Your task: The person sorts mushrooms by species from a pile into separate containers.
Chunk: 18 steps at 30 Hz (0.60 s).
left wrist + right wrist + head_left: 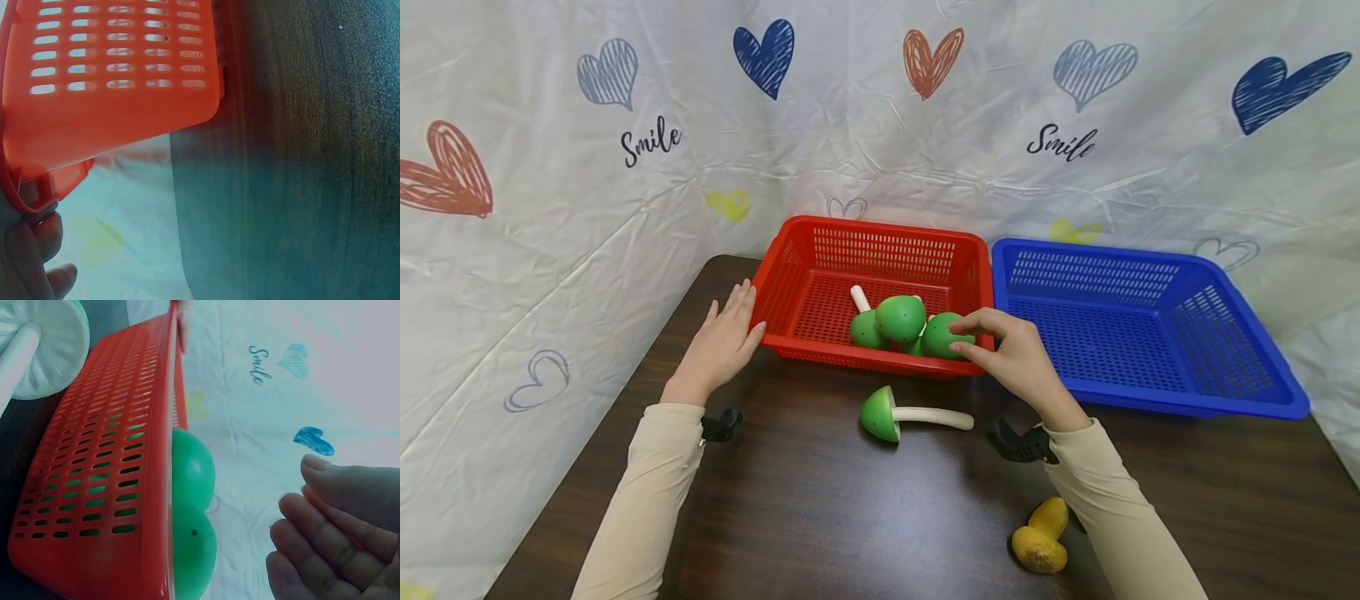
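Observation:
Several green toy mushrooms with white stems lie together in the red basket, toward its front right. My left hand rests against the basket's left rim, fingers fairly straight; the left wrist view shows its fingertips by the rim's corner. Over the front right corner, my right hand hovers beside a green mushroom cap. In the right wrist view that hand is apart from the caps, with nothing between thumb and loosely bent fingers. Another green mushroom lies on its side on the table in front.
A blue basket stands right of the red one, with nothing seen inside. Two yellow oval pieces, touching, lie near my right forearm on the dark wooden table. A white cloth printed with hearts hangs behind.

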{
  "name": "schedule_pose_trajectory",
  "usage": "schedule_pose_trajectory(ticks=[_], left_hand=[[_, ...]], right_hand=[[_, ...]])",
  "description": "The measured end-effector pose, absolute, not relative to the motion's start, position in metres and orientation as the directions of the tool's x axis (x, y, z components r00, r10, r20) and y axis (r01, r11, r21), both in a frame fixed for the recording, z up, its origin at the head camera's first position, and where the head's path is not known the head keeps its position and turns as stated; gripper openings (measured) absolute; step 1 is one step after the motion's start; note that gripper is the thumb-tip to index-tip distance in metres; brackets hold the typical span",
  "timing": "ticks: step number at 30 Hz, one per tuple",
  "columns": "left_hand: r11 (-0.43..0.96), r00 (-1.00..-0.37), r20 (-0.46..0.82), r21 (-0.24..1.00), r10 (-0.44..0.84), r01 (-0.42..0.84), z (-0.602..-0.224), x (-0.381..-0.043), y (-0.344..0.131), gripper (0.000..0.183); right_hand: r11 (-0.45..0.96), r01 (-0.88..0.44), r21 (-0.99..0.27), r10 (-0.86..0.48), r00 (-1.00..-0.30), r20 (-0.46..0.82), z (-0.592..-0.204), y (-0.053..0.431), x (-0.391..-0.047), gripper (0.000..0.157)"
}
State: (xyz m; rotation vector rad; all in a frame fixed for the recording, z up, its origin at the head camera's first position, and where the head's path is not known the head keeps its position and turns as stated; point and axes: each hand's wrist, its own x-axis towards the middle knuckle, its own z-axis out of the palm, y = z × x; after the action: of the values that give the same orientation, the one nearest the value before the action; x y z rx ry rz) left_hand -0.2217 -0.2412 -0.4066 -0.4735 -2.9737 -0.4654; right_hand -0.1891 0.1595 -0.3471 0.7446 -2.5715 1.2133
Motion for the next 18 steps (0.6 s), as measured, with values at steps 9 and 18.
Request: schedule_pose_trajectory(ticks=[9,18], left_hand=[[0.902,-0.946,0.141,0.287,0.292,0.322,-0.407,-0.222,-0.241,0.064],[0.899,-0.941,0.159,0.284,0.298,0.333,-0.408,-0.222,-0.242,0.063]], right_hand=[[0.53,-0.542,-0.652,-0.388,-0.839,0.381,-0.348,0.162,-0.179,0.017],[0.52,-0.597,-0.611,-0.446,-0.8,0.402,-0.348,0.165,-0.166,0.017]])
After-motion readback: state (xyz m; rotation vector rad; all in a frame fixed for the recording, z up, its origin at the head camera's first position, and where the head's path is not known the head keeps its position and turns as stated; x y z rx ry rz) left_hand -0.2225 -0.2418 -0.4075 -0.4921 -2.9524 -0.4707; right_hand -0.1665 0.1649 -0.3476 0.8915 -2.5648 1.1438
